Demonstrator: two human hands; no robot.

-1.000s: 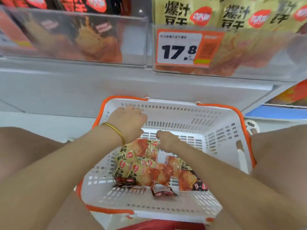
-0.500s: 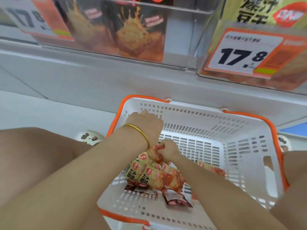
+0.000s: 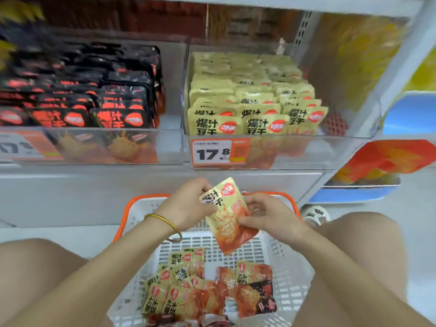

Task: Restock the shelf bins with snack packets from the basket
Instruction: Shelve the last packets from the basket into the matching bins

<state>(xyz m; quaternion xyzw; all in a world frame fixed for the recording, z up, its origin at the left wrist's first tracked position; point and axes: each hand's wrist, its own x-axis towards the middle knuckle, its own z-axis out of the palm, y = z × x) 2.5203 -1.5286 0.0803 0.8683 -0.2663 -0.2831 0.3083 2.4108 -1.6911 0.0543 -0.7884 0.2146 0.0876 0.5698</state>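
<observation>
Head view: a person crouches before a shop shelf, with both hands raised over a white basket (image 3: pixel 283 274) set between the knees.
Left hand (image 3: pixel 186 204): the fingers are curled over the upper left edge of a yellow packet (image 3: pixel 230 215), gripping it; a gold bangle (image 3: pixel 165 220) sits on the wrist.
Right hand (image 3: pixel 271 217): thumb and fingers pinch the same packet along its right side, lower down than the left fingers.
Yellow packet: it is held tilted between the two sets of fingers, logo end up, with its red end hanging below them, clear of the basket.
Loose packets (image 3: pixel 179 291): they lie well below the fingers on the basket floor, mostly yellow, with a dark packet (image 3: pixel 264 296) under the right wrist.
Yellow bin (image 3: pixel 295 152): it stands above and beyond the fingertips, with rows of matching packets upright inside and a price tag (image 3: pixel 212 153) reading 17.8 on its clear front.
Black bin (image 3: pixel 169 147): it stands up and to the left of the left-hand fingers, holding black packets (image 3: pixel 118 119).
</observation>
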